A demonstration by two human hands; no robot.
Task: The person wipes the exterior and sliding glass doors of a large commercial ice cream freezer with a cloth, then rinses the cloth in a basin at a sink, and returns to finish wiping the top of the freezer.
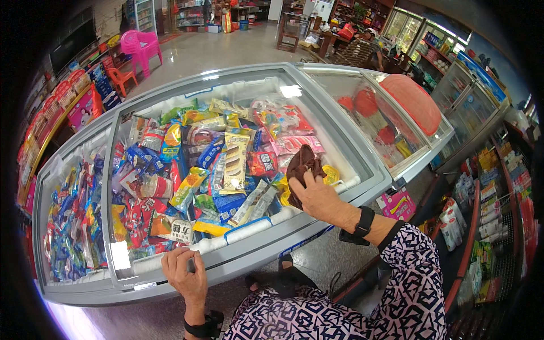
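Note:
My right hand (315, 196) presses a crumpled brown cloth (301, 168) onto the glass lid of a chest freezer, near the lid's right front corner. Under the glass lie many wrapped ice creams, among them a cream-coloured packet (235, 161) and a pineapple-patterned one (189, 187). My left hand (185, 270) is hooked over the freezer's grey front frame (238, 259), left of my body. White frost (280, 217) lines the inner wall beneath the glass.
A second glass-topped freezer (382, 114) adjoins at the right, bearing a red oval object (412, 102). Stocked shelves (493, 212) stand close on my right. Pink plastic chairs (142, 46) and a small orange chair (122, 79) are beyond. A person (374, 46) sits at the back.

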